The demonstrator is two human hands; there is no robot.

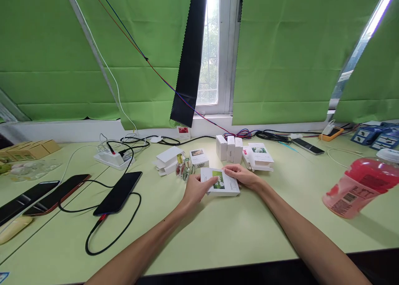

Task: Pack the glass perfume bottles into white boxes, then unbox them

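Note:
A white carton (pixel 230 187) with a green-and-white flower picture is held low over the table. My left hand (pixel 196 189) grips its left side, the thumb lying on the printed face. At the far right edge, my right hand (pixel 242 175) is closed on the same carton; some fingers are hidden behind it. Just beyond my left hand stand two small glass bottles, one with a gold cap (pixel 179 165) and one with a silvery-green cap (pixel 187 168). Beside them are a printed carton (pixel 199 158) and a white carton with open flaps (pixel 167 159).
Slim white boxes (pixel 230 148) stand upright at the back, near another open flower-print carton (pixel 259 154). Left are a charging phone (pixel 120 193), more phones and a power strip (pixel 112 159). A pink bottle (pixel 358 187) stands right; cables (pixel 271 135) run along the wall.

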